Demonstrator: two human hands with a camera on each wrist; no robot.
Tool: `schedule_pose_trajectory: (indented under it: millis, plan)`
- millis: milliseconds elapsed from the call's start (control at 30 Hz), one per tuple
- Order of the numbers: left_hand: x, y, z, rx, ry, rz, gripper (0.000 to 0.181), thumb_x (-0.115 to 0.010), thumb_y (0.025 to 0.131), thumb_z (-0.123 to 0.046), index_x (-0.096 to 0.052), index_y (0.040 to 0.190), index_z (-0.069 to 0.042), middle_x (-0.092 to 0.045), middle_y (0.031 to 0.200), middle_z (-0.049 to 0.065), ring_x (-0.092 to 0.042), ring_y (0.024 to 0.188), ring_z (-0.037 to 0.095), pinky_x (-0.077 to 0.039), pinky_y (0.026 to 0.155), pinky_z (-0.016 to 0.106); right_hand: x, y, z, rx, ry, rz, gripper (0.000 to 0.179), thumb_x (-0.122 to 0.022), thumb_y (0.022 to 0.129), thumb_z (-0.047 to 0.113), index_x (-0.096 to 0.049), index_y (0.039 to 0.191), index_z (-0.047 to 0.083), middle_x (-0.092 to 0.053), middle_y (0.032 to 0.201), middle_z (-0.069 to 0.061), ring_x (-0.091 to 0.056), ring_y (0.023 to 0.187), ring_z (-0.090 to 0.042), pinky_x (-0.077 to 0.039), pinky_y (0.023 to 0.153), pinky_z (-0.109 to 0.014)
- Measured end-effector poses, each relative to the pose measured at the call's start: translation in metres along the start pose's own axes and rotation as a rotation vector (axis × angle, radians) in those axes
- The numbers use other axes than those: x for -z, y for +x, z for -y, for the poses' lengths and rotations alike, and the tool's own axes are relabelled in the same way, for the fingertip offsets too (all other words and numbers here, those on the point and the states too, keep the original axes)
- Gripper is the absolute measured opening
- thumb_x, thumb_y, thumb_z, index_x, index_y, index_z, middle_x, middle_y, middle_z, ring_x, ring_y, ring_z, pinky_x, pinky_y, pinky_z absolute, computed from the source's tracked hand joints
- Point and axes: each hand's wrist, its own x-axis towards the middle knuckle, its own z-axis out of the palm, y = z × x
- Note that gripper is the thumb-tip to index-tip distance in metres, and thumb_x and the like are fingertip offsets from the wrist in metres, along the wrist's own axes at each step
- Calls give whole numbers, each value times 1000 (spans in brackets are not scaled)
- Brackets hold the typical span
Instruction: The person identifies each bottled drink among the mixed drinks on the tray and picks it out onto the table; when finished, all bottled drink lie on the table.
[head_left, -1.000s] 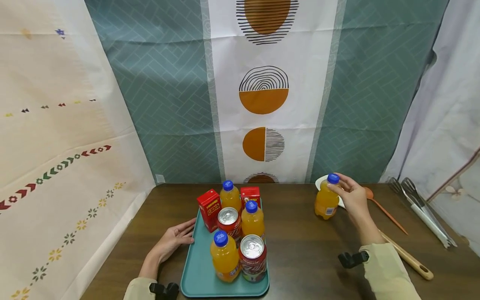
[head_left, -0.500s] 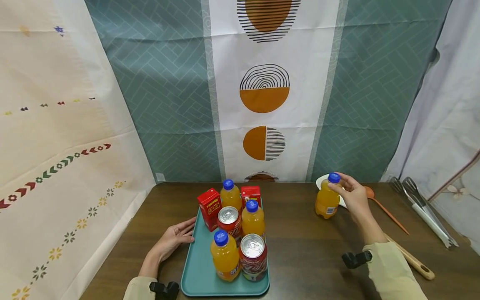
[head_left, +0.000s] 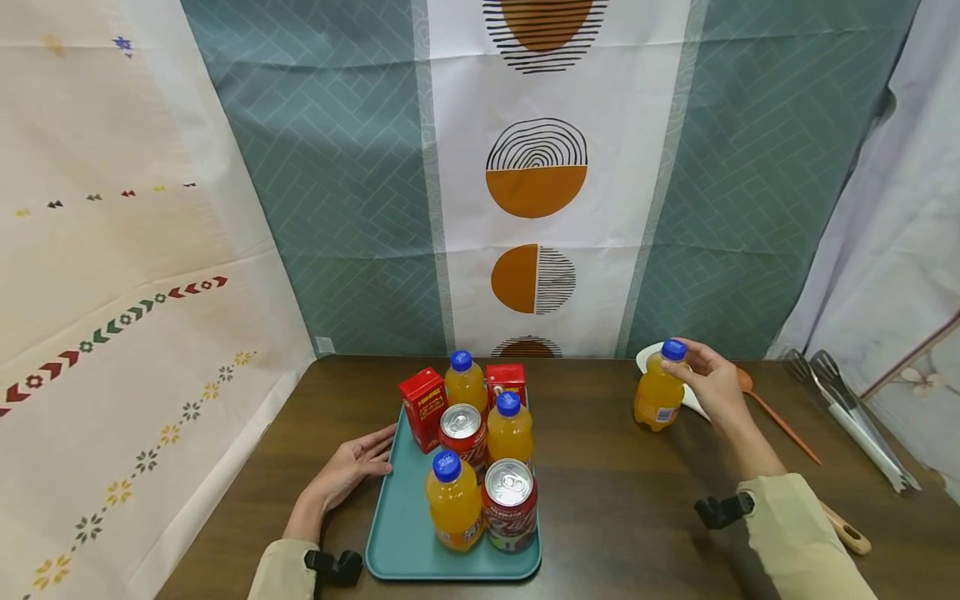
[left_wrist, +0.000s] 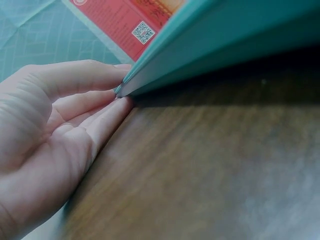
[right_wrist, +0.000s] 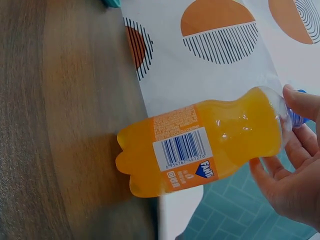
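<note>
My right hand (head_left: pixel 712 387) pinches a small Fanta bottle (head_left: pixel 658 396) of orange soda at its neck, just under the blue cap. The bottle stands nearly upright at the back right; whether its base touches the table cannot be told. My left hand (head_left: pixel 348 475) rests beside the teal tray (head_left: pixel 405 533), with fairly straight fingers and thumb touching its left rim, as the left wrist view also shows. On the tray stand orange soda bottles (head_left: pixel 456 508), two drink cans (head_left: pixel 510 508) and two red drink cartons (head_left: pixel 425 408), grouped along the back and right side.
Behind the held bottle lies a white object (head_left: pixel 651 354), partly hidden. Further right are an orange long-handled utensil (head_left: pixel 783 425) and metal utensils (head_left: pixel 862 425). A wooden handle (head_left: pixel 847 532) shows beyond my right forearm. Hanging cloth (head_left: pixel 360 208) closes off the table's back.
The head view has tilted slightly, shifting the whole scene up a little. My right hand still holds the bottle in about the same place, and my left hand stays at the tray's rim.
</note>
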Motion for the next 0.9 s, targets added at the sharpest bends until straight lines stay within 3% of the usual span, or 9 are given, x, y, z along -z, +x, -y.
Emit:
schedule_pose_trajectory:
  millis: [233, 300, 333, 467, 533, 567, 667, 800, 900]
  plan:
    - [0, 1, 1, -11, -11, 9, 76, -63, 91, 0, -19, 151, 9, -15, 159, 30, -52, 129, 1, -48, 101, 17, 2, 0, 1, 4, -7, 25, 63, -67, 91, 40, -48, 141, 7, -52, 91, 39, -48, 105, 6, -33, 113, -61]
    - [1, 1, 1, -17, -13, 12, 76, -63, 91, 0, -18, 151, 10, -15, 159, 31, -52, 129, 1, -48, 101, 17, 3, 0, 2, 6, -14, 33, 65, -67, 91, 41, -47, 142, 7, -52, 91, 39, -53, 116, -7, -33, 113, -62]
    - [1, 1, 1, -18, -13, 13, 76, -63, 91, 0, -18, 151, 10, -15, 159, 31, -52, 129, 1, -48, 101, 17, 3, 0, 3, 10, -27, 33, 65, -66, 91, 41, -47, 143, 6, -51, 91, 40, -54, 115, -7, -35, 112, -60]
    - [0, 1, 1, -12, -14, 14, 76, -63, 91, 0, -18, 151, 10, -14, 159, 31, -52, 127, -2, -47, 101, 16, 4, 0, 4, 26, -85, 33, 66, -66, 92, 40, -46, 143, 4, -51, 89, 41, -58, 105, 1, -49, 98, -33]
    - [0, 1, 0, -7, -13, 12, 76, -63, 91, -1, -18, 152, 10, -15, 159, 30, -52, 126, -3, -47, 101, 16, 5, 0, 4, 34, -100, 36, 66, -66, 92, 40, -46, 143, 4, -51, 89, 41, -49, 93, 15, -46, 87, -17]
    - [0, 1, 0, -6, -12, 11, 77, -63, 91, -1, -18, 152, 9, -15, 159, 30, -52, 127, -3, -47, 101, 16, 6, 1, 5, 40, -100, 40, 66, -66, 92, 39, -45, 144, 4, -51, 90, 40, -49, 91, 16, -43, 83, -12]
    - [-1, 1, -1, -4, -8, 8, 77, -64, 91, -2, -18, 152, 9, -15, 159, 30, -52, 127, -2, -47, 101, 16, 8, 1, 10, 60, -97, 60, 68, -65, 92, 40, -42, 146, 4, -52, 98, 38, -49, 93, 16, -43, 78, -4]
    - [-1, 1, -2, 4, -15, 3, 78, -64, 90, -1, -18, 152, 9, -15, 160, 29, -53, 124, -6, -48, 101, 15, 10, 2, 21, 104, -90, 84, 67, -63, 94, 41, -40, 147, 7, -59, 119, 25, -48, 101, 15, -43, 82, -1]
    - [-1, 0, -2, 7, -18, 2, 78, -64, 90, -1, -17, 152, 9, -15, 160, 29, -53, 123, -7, -48, 101, 15, 10, 1, 29, 128, -24, 104, 64, -62, 95, 37, -40, 148, 8, -59, 126, 18, -50, 106, 12, -44, 85, 0]
